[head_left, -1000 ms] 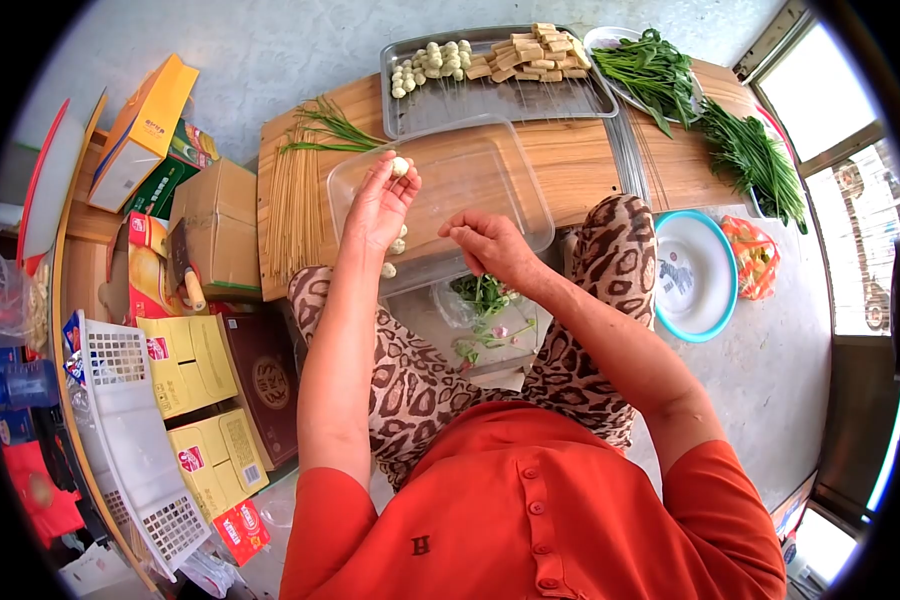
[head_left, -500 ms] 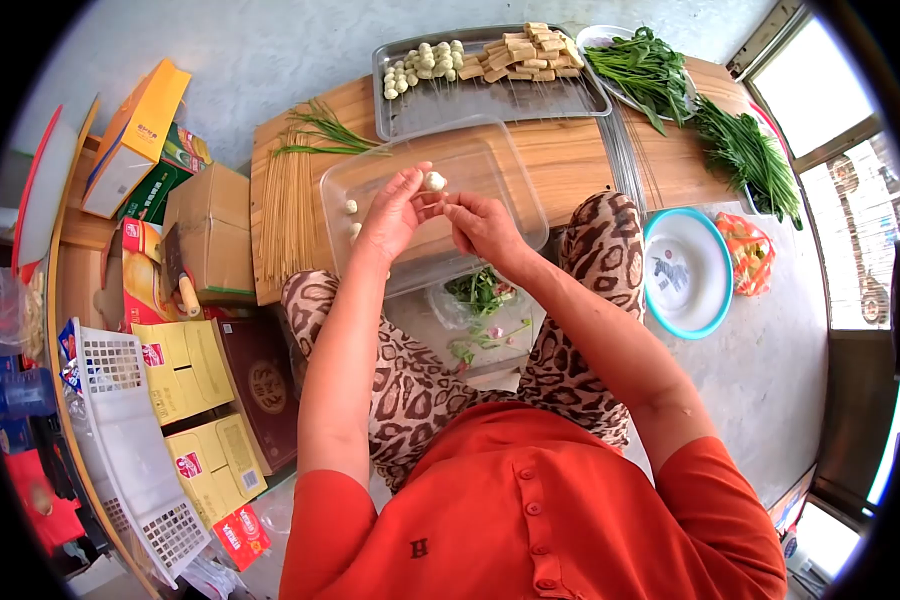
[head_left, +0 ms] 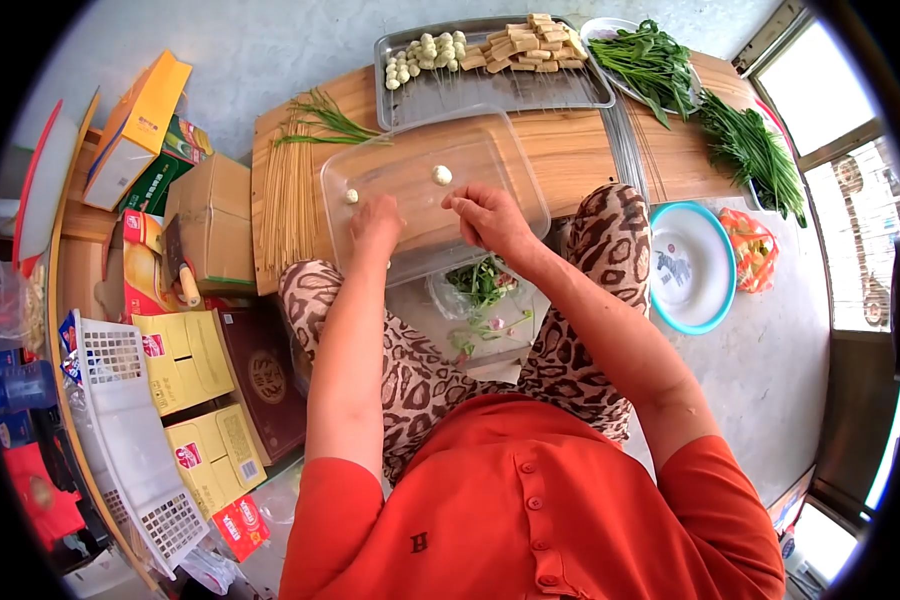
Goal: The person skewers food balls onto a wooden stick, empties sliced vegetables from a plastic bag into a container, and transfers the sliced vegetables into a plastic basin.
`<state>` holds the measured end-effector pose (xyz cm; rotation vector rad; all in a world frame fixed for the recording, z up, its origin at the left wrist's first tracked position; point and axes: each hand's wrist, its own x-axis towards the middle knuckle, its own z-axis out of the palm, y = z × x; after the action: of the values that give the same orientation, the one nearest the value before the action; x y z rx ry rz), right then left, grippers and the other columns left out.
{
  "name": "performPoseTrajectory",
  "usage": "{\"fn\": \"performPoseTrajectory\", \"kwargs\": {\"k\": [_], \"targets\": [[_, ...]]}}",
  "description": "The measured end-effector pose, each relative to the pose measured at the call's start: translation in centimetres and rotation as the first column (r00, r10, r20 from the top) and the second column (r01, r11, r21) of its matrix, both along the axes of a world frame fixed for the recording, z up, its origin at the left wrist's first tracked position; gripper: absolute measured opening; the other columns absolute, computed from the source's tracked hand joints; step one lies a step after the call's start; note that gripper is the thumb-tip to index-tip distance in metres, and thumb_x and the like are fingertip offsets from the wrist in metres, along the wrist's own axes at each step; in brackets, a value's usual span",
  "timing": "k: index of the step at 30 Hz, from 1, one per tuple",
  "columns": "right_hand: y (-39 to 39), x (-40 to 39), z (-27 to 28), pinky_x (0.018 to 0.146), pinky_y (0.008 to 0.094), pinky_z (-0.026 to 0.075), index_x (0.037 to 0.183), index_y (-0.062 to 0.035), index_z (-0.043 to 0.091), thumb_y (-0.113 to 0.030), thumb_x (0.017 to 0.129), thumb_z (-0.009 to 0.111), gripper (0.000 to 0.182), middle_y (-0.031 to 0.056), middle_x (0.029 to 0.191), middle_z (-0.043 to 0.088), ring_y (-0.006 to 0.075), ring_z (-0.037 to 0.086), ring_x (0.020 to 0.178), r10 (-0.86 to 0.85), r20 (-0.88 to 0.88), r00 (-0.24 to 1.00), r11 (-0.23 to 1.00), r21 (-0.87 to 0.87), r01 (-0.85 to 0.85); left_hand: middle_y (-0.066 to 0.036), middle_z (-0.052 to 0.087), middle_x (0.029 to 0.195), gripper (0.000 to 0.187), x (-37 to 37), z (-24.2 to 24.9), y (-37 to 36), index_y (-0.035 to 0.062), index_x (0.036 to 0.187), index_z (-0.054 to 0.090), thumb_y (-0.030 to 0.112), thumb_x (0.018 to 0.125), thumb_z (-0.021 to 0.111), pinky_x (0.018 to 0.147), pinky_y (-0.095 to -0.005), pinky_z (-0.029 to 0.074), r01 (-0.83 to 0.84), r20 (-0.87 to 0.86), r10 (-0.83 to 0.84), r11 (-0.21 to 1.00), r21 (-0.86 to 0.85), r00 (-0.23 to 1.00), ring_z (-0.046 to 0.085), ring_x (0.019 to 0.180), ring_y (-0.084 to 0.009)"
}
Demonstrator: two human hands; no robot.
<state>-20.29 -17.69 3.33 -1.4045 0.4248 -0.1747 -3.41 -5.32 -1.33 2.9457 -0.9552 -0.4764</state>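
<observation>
My left hand (head_left: 375,220) reaches down into a clear plastic container (head_left: 510,160) on the wooden board, its fingertips hidden below the knuckles. A small white ball (head_left: 351,196) lies in the container just left of it. My right hand (head_left: 485,215) hovers over the container's near side with thumb and fingers pinched together. Another white ball (head_left: 441,175) sits just off those fingertips, seemingly on a thin skewer that is too fine to see clearly.
Behind the container a metal tray (head_left: 500,95) holds skewered white balls (head_left: 425,55) and tan blocks (head_left: 525,45). Bamboo skewers (head_left: 285,200) lie at the left, greens (head_left: 655,60) and chives (head_left: 755,150) at the right. A bowl (head_left: 688,268), boxes (head_left: 210,215), a cleaver (head_left: 180,265) and a white basket (head_left: 130,430) surround my knees.
My left hand has let the white ball go by the right fingertips and dropped into the container. My right hand has stayed nearly in place.
</observation>
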Motion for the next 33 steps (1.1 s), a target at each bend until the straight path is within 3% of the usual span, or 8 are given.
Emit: {"fn": "performPoseTrajectory", "kwargs": {"k": [4,6,7,9,10,13,16,33], "targets": [[0.1,-0.4,0.3,0.042,0.0238,0.034,0.093,-0.0018,0.061,-0.017,0.09,0.05,0.019,0.0007,0.05,0.049,0.0068,0.043,0.043,0.011,-0.002,1.0,0.999,-0.049,-0.011,-0.018,0.063,0.101,0.024,0.6,-1.8,0.0,0.0048,0.094,0.064,0.02,0.075,0.067,0.08,-0.0409,0.049,0.041,0.01,-0.041,0.999,-0.023,0.999,0.061,0.093,-0.0325],[0.1,-0.6,0.7,0.042,0.0238,0.034,0.092,-0.0017,0.061,-0.017,0.089,0.05,0.018,0.0005,0.05,0.049,0.0068,0.043,0.043,0.032,-0.023,0.999,0.999,-0.041,-0.033,-0.014,0.065,0.097,0.023,1.2,-2.3,-0.6,0.0036,0.096,0.062,0.019,0.079,0.065,0.075,-0.0369,0.051,-0.13,-0.277,0.02,0.913,-0.386,0.961,0.063,0.085,-0.0282],[0.1,-0.6,0.6,0.042,0.0238,0.034,0.092,-0.0017,0.061,-0.017,0.089,0.05,0.018,0.0005,0.05,0.049,0.0068,0.043,0.043,0.031,-0.023,0.999,0.999,-0.04,-0.032,-0.014,0.065,0.097,0.023,1.2,-1.8,-0.9,0.0036,0.096,0.062,0.019,0.079,0.065,0.075,-0.0369,0.051,-0.129,-0.277,0.018,0.914,-0.386,0.961,0.063,0.085,-0.0282],[0.3,-0.6,0.4,0.043,0.0239,0.035,0.091,-0.0016,0.061,-0.017,0.089,0.05,0.019,0.0005,0.05,0.049,0.0067,0.045,0.044,0.056,-0.014,0.998,0.996,-0.075,-0.057,-0.009,0.064,0.089,0.018,1.3,-0.9,-1.3,0.0033,0.096,0.059,0.017,0.084,0.062,0.071,-0.0316,0.051,-0.665,-0.787,-0.235,0.43,-0.61,0.57,0.062,0.079,-0.0208],[0.4,-0.7,0.5,0.043,0.0239,0.035,0.091,-0.0016,0.061,-0.017,0.089,0.05,0.019,0.0005,0.05,0.049,0.0067,0.045,0.044,0.057,-0.014,0.998,0.996,-0.075,-0.058,-0.009,0.064,0.089,0.018,1.3,0.0,-1.2,0.0033,0.096,0.059,0.017,0.084,0.062,0.071,-0.0316,0.051,-0.666,-0.787,-0.235,0.429,-0.61,0.57,0.062,0.079,-0.0208],[0.9,-1.0,0.8,0.044,0.024,0.036,0.09,-0.001,0.061,-0.017,0.089,0.05,0.02,0.001,0.05,0.049,0.007,0.045,0.044,0.103,-0.018,0.994,0.991,-0.088,-0.104,-0.009,0.061,0.088,0.014,1.7,1.6,-0.7,0.0034,0.094,0.057,0.016,0.088,0.058,0.074,-0.0302,0.051,-0.896,-0.819,-0.483,0.141,-0.422,0.31,0.06,0.082,-0.0184],[1.4,-1.2,0.9,0.043,0.0212,0.033,0.097,-0.0003,0.059,-0.017,0.093,0.047,0.021,-0.002,0.051,0.046,0.0049,0.041,0.044,0.171,-0.03,0.985,0.974,-0.147,-0.173,-0.01,0.06,0.09,0.017,2.3,1.1,-0.5,0.0021,0.094,0.057,0.018,0.088,0.059,0.075,-0.0324,0.052,-0.934,-0.804,-0.52,0.031,-0.355,0.288,0.06,0.083,-0.0203],[1.8,-1.1,0.9,0.043,0.0247,0.037,0.094,0.0007,0.062,-0.016,0.089,0.048,0.022,0.0015,0.05,0.049,0.0079,0.046,0.043,0.133,-0.055,0.99,0.982,-0.13,-0.139,-0.011,0.058,0.094,0.02,2.3,0.8,-0.5,-0.0002,0.096,0.054,0.017,0.088,0.059,0.079,-0.0331,0.053,-0.963,-0.79,-0.567,-0.023,-0.268,0.234,0.06,0.088,-0.0215]]}}
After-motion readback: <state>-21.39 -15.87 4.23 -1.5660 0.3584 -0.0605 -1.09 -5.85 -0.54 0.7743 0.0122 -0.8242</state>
